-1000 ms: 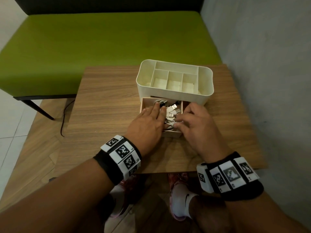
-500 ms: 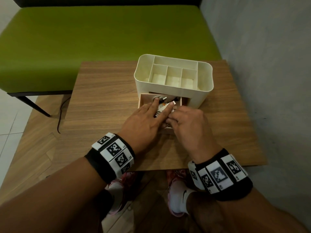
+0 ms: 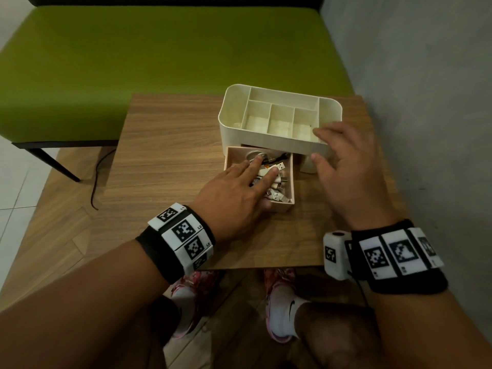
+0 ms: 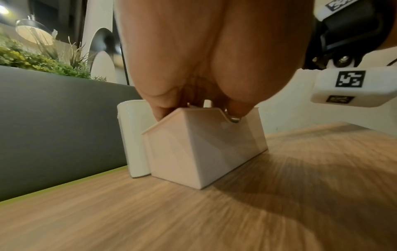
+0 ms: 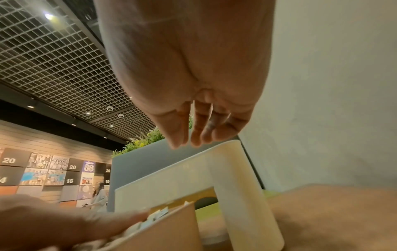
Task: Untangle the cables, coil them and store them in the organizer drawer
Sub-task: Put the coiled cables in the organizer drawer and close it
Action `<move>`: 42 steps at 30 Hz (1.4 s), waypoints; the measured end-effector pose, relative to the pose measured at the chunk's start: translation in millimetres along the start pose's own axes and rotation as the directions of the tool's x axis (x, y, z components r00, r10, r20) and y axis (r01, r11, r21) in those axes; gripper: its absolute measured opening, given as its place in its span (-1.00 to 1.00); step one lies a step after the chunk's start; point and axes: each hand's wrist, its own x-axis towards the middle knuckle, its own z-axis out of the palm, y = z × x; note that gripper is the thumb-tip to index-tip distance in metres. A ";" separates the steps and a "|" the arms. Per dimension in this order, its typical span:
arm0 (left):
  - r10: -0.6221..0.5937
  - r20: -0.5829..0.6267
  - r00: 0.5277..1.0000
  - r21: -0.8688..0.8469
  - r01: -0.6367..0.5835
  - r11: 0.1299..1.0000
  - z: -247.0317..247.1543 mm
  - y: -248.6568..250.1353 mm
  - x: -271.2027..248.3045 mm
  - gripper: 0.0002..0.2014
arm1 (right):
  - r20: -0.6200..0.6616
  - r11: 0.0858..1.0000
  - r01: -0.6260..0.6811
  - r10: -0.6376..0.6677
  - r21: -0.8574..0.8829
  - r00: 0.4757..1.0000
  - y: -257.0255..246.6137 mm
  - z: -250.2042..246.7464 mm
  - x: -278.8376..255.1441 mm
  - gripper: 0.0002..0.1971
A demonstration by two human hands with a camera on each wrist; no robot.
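The cables (image 3: 271, 179) are lying bundled in the pink drawer (image 3: 286, 209), which is standing pulled out at 6 o'clock of the cream organizer (image 3: 266, 141) on the wooden table (image 3: 165, 161). The left hand (image 3: 234, 198) is pressing flat on them with fingers extended, gripping nothing. The right hand (image 3: 343, 166), half a second ago down in the drawer beside the left, is now hovering spread and empty at 3 o'clock, over the organizer's front right corner.

White cables (image 3: 277, 179) fill the open drawer (image 3: 290, 179) of the cream organizer (image 3: 269, 145).
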 end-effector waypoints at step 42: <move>0.021 -0.129 0.991 0.033 -0.017 0.999 7.3 10.4 14.8 -0.28 | 0.147 0.932 0.271 -0.241 -0.239 0.959 -11.5 62.9 -67.8 -0.49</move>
